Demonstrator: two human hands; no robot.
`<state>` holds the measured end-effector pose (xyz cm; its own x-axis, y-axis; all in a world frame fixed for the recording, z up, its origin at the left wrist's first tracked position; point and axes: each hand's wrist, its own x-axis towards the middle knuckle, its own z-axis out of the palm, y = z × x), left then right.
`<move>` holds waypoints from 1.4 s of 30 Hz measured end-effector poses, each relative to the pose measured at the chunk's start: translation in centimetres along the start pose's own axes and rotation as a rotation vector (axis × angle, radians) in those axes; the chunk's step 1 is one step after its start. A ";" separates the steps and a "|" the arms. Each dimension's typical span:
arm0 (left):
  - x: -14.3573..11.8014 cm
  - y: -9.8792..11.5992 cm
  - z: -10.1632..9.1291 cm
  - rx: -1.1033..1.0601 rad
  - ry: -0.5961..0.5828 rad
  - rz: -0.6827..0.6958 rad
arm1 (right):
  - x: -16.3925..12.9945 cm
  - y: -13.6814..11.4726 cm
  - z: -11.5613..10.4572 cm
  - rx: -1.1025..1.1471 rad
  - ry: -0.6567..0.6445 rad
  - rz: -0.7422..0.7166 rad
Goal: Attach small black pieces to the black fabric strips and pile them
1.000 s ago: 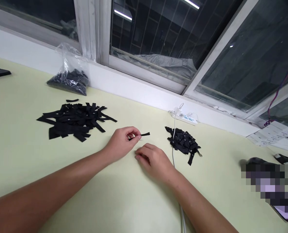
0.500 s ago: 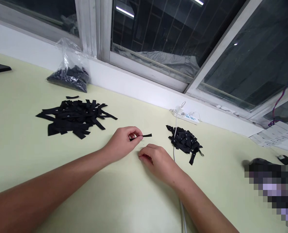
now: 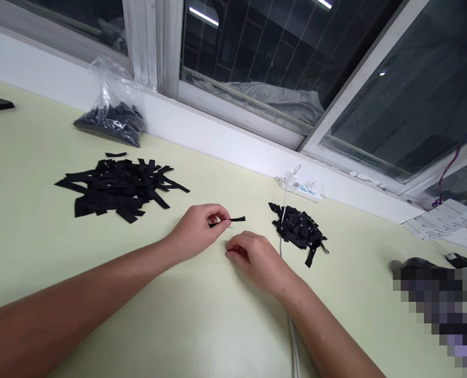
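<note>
My left hand (image 3: 205, 226) pinches a short black fabric strip (image 3: 238, 219), whose free end sticks out to the right past the fingertips. Just below and to the right, my right hand (image 3: 253, 257) is near the table with thumb and fingers pressed together. What they hold, if anything, is too small to make out. A tiny dark speck lies between the two hands. Left of my hands spreads a large pile of black strips (image 3: 115, 186). To the right is a smaller pile of black strips (image 3: 300, 227), showing small light marks.
A clear plastic bag (image 3: 115, 115) of black pieces leans against the window ledge. A white power strip (image 3: 302, 189) stands behind the right pile. Its white cable (image 3: 283, 231) crosses that pile and passes under my right arm. A dark, partly pixelated shape (image 3: 434, 294) occupies the right edge.
My right hand's fingertips have shifted very slightly, still closed together. The left hand keeps its hold on the strip. The whole view has moved a little.
</note>
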<state>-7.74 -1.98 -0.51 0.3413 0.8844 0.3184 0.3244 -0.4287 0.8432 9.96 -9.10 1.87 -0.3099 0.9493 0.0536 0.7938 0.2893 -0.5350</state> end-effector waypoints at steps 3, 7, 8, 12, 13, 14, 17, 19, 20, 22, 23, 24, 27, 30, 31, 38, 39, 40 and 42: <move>0.0 -0.1 0.1 0.001 0.004 0.013 | 0.0 -0.1 -0.2 -0.018 -0.015 0.041; -0.1 -0.1 0.1 -0.001 -0.001 0.019 | -0.3 -0.2 -0.3 -0.070 -0.054 0.067; -0.1 -0.1 0.2 -0.001 -0.002 0.016 | -0.3 -0.2 -0.2 -0.087 -0.060 0.069; 0.0 0.0 0.1 0.008 0.001 0.007 | -0.6 -0.6 0.0 -0.193 -0.073 0.038; 0.0 0.0 0.1 0.011 0.002 0.007 | -0.7 -0.7 0.1 -0.213 -0.079 0.023; 0.0 0.0 0.1 0.014 0.003 0.008 | -0.8 -0.7 0.1 -0.219 -0.086 0.008; 0.1 0.0 0.0 0.018 0.000 0.020 | -0.8 -0.5 -0.4 -0.161 -0.069 -0.027; 0.1 0.0 0.0 0.014 -0.002 0.032 | -0.6 0.0 -1.1 -0.098 0.044 -0.036; 0.1 0.0 0.0 0.013 -0.006 0.039 | -0.5 0.4 -1.5 -0.066 0.136 -0.034; -0.1 0.2 0.0 0.013 -0.035 0.062 | -0.2 1.3 -2.0 0.023 0.340 -0.005; -0.2 0.3 0.0 0.014 -0.068 0.080 | 0.0 1.7 -2.1 0.089 0.424 0.021; -0.3 0.4 0.1 0.015 -0.110 0.106 | 0.2 2.0 -2.0 0.173 0.478 0.045; -0.8 0.5 0.2 0.028 -0.251 0.204 | 0.7 2.3 -1.0 0.484 0.437 0.092; -1.0 0.5 0.3 0.057 -0.305 0.262 | 1.0 2.1 0.3 0.678 0.293 0.099; -1.0 0.5 0.3 0.063 -0.305 0.264 | 1.0 2.0 0.6 0.701 0.273 0.104; -0.8 0.4 0.3 0.069 -0.212 0.163 | 0.9 1.8 0.3 0.685 0.293 0.120; -0.8 0.3 0.3 0.073 -0.206 0.152 | 0.8 1.7 0.2 0.672 0.290 0.116; -0.7 0.3 0.3 0.077 -0.201 0.145 | 0.8 1.7 0.2 0.657 0.288 0.116; -0.7 0.2 0.2 0.085 -0.196 0.142 | 0.8 1.7 0.2 0.630 0.284 0.122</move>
<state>-7.71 -2.69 -0.69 0.5503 0.7650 0.3345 0.3314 -0.5678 0.7535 10.96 -7.91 0.84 -0.0212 0.9907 0.1341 0.3335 0.1334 -0.9333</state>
